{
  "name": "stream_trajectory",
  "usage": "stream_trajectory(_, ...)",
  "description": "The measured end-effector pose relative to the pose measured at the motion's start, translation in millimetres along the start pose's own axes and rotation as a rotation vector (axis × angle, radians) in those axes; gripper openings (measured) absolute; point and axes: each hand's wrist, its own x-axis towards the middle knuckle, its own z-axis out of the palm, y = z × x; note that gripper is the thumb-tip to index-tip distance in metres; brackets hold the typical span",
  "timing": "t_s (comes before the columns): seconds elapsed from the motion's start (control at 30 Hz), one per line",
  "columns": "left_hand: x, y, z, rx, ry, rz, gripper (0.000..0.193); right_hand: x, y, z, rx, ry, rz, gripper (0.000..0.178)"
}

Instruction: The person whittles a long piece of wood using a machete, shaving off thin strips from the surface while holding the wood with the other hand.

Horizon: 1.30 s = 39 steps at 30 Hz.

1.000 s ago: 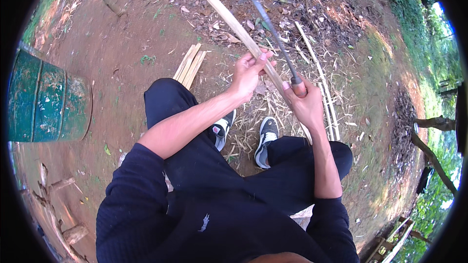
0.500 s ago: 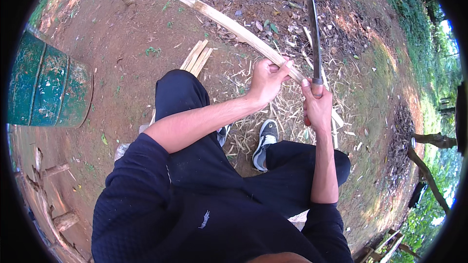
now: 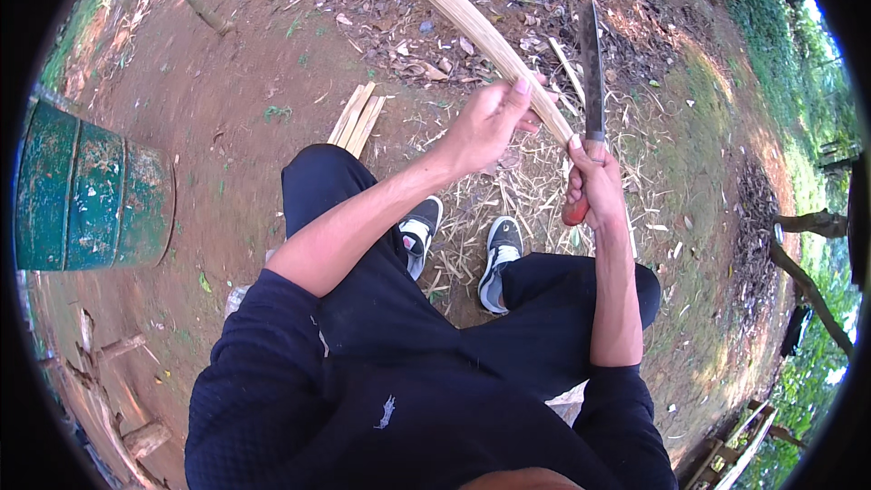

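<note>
A long, pale, bamboo-like strip (image 3: pixel 472 23) slants from the upper edge down toward my right hand. My left hand (image 3: pixel 490 127) grips it near its lower end, thumb on top and fingers beneath. My right hand (image 3: pixel 596 189) is wrapped round the red-brown handle of a machete (image 3: pixel 592 73). Its dark blade points away from me, just right of the strip and apart from it. The right thumb touches the near end of the strip.
Several split strips (image 3: pixel 357 120) lie beyond my left knee. Shavings (image 3: pixel 535 181) litter the dirt around my shoes (image 3: pixel 499 263). A worn green drum (image 3: pixel 95 191) stands at the left. Cut branches (image 3: pixel 118 345) lie at lower left, dry leaves (image 3: pixel 426 54) farther ahead.
The strip has swung rightward, to a steeper slant, and its far end now runs out of view. My left thumb lies across it with the fingers looser. The machete stays in my right hand.
</note>
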Motion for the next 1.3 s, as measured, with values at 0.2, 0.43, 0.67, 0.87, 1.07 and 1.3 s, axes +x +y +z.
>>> stream_trajectory(0.2,0.9,-4.4,-3.7,0.039,0.19,0.116,0.039,1.3,0.2,-10.0,0.141,0.034,0.082,0.023)
stream_trajectory(0.43,-4.6,1.3,-9.0,0.256,0.016,0.041,0.024,0.7,4.8,-35.2,0.088,0.082,0.038,0.02)
stream_trajectory(0.67,-3.1,-1.8,-0.3,0.116,0.026,0.01,0.025,-1.6,0.2,-42.4,0.04,0.137,-0.018,0.023)
stream_trajectory(0.87,2.7,2.4,9.6,0.468,0.073,0.017,0.048,2.6,-2.8,-56.2,-0.05,0.129,-0.022,0.034)
stream_trajectory(1.07,-1.7,-15.7,4.7,0.732,0.044,0.056,0.054,-12.6,-7.0,-68.3,-0.184,0.222,-0.134,0.04)
stream_trajectory(1.3,13.6,-31.6,26.7,0.652,0.079,-0.059,0.055,-32.3,-6.1,-90.6,-0.177,0.295,-0.185,0.049)
